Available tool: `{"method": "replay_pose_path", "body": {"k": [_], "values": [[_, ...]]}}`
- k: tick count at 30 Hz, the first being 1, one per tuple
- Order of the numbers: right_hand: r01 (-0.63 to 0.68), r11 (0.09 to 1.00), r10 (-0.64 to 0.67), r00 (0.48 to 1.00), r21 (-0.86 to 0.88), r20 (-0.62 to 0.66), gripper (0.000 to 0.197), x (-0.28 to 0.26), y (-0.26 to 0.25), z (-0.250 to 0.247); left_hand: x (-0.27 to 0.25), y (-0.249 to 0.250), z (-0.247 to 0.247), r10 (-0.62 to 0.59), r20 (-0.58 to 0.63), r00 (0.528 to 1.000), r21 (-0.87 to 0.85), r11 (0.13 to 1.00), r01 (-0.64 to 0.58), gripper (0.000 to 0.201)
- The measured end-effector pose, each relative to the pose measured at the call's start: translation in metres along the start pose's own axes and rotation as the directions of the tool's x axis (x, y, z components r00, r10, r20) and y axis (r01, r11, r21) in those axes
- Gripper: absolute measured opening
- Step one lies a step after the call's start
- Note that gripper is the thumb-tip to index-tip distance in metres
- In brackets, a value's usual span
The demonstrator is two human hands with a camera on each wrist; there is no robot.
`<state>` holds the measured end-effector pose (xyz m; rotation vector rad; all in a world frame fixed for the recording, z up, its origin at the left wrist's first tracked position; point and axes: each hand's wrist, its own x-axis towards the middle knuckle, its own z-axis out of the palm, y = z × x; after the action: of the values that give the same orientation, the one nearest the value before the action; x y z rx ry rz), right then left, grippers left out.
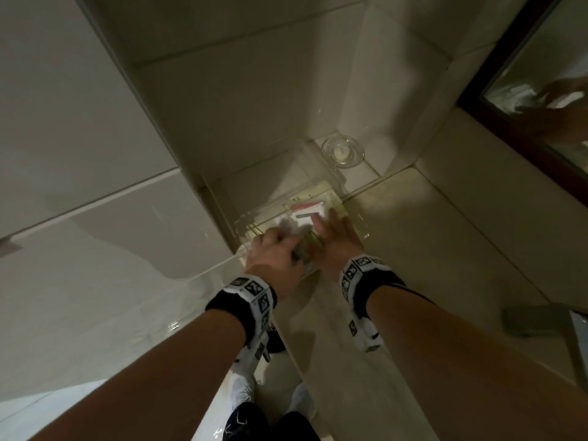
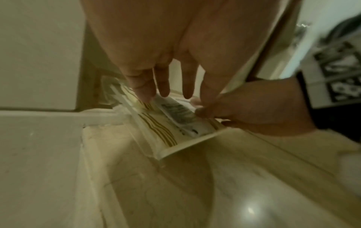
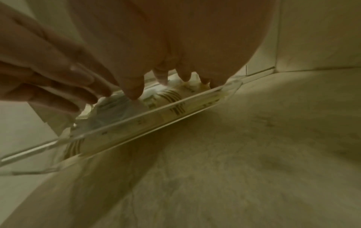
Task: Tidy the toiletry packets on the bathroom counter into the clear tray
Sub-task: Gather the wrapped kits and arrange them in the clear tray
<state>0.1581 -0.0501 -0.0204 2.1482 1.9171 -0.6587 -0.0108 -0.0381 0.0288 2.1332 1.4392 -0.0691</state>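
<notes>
The clear tray (image 1: 349,203) sits on the beige counter against the corner of the wall, with several toiletry packets lying flat in it. A white packet with a pink stripe (image 1: 308,209) lies at its far side, and cream packets with brown stripes (image 2: 160,131) lie along the near wall (image 3: 156,115). My left hand (image 1: 280,241) reaches into the tray's left part, fingers straight, index tip on a striped packet (image 2: 145,98). My right hand (image 1: 331,226) lies beside it, fingertips (image 3: 163,80) and thumb pressing down on the packets. Neither hand grips anything.
A round clear soap dish (image 1: 343,151) stands just behind the tray. A dark-framed mirror (image 1: 496,100) runs along the right. White tiled surfaces rise at the left. The beige counter (image 1: 429,237) stretches right and toward me, with a metal fitting (image 1: 572,338) at its right edge.
</notes>
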Motion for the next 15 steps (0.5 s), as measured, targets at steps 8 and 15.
{"method": "replay_pose_path", "body": {"k": [8,15], "values": [[0.009,0.995,-0.006,1.000,0.104,-0.028,0.063,0.008,0.008,0.012,0.009,-0.004,0.020,0.081,0.126,0.989,0.216,0.971,-0.106,0.064],[-0.042,0.961,0.091,0.982,0.273,-0.167,0.050,-0.005,0.019,-0.005,0.019,-0.011,0.016,0.043,0.102,0.994,0.170,0.984,-0.060,0.063]]}}
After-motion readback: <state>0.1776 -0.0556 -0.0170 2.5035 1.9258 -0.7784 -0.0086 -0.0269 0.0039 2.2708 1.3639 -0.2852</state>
